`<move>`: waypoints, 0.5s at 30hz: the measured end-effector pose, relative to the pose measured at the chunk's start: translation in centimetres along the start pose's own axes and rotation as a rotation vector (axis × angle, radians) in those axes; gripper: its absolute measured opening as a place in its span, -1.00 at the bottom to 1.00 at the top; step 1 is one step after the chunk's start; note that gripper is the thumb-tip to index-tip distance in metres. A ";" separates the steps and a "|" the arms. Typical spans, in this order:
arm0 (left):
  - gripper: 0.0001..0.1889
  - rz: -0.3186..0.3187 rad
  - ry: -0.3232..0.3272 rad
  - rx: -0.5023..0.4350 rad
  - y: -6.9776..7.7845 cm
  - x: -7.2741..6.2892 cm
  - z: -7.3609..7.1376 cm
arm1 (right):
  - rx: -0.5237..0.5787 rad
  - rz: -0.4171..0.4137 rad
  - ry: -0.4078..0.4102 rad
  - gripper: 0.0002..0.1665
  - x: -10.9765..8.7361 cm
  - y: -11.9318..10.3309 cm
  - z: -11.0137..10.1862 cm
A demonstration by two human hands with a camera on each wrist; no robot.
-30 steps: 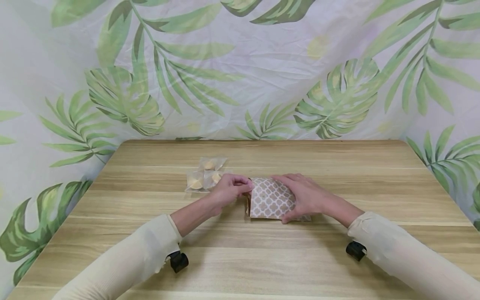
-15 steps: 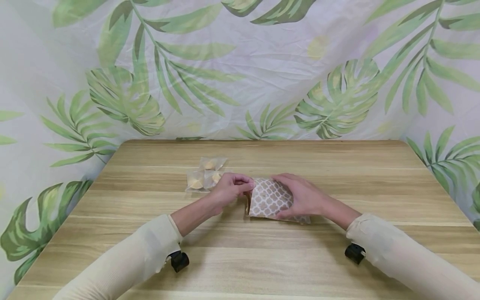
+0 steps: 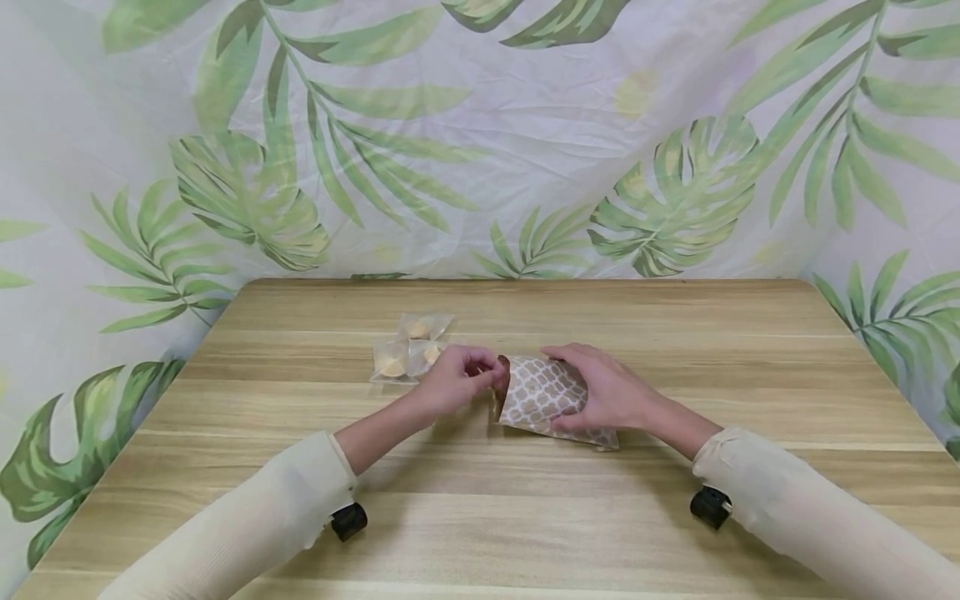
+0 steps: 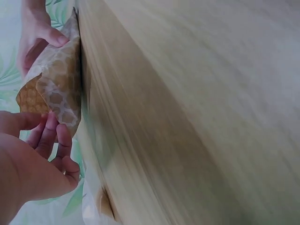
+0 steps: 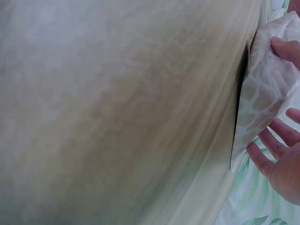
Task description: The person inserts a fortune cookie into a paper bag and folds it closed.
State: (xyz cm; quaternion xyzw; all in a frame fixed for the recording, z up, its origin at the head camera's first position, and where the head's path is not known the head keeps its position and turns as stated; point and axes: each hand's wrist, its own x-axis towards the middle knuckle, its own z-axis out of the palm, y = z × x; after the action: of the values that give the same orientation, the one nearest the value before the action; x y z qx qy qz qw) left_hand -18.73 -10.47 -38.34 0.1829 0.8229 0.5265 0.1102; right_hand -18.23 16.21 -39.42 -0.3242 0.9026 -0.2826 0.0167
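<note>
A brown paper bag [image 3: 543, 393] with a white lattice pattern lies on the table in front of the person, its mouth toward the left. My left hand [image 3: 459, 379] pinches the edge of the mouth between thumb and fingertips. In the left wrist view the paper bag [image 4: 58, 91] gapes there, showing its plain brown inside. From the other side, my right hand [image 3: 613, 392] holds the bag's body, thumb on the near side and fingers spread over the far side. The right wrist view shows the fingers [image 5: 276, 136] along the paper. What is deeper inside the bag is hidden.
Just behind the left hand lie several clear packets [image 3: 391, 361], each with a small pale yellow piece inside; the left hand partly overlaps one. The wooden table [image 3: 480, 533] reaches back to a leaf-patterned cloth [image 3: 540, 150]. A black wrist camera hangs under each sleeve.
The left hand has moved slightly left and the bag's mouth now stands wider. The bag has tilted, its right end nearer the person. The right thumb has slid up along the bag.
</note>
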 end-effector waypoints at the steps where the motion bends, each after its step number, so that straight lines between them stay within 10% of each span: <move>1: -0.92 0.023 -0.007 0.051 -0.1 -0.1 -0.1 | 0.001 -0.001 0.003 0.19 0.0 0.0 0.0; 15: -0.87 0.175 -0.098 0.366 -0.7 -0.8 -1.3 | 0.012 0.003 0.019 0.18 -0.4 0.3 0.1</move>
State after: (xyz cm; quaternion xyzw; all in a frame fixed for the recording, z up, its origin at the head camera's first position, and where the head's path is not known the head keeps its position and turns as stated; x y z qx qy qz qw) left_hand -18.66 -12.13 -38.43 0.2958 0.8795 0.3663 0.0689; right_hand -18.08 16.57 -39.67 -0.3199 0.9016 -0.2910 0.0107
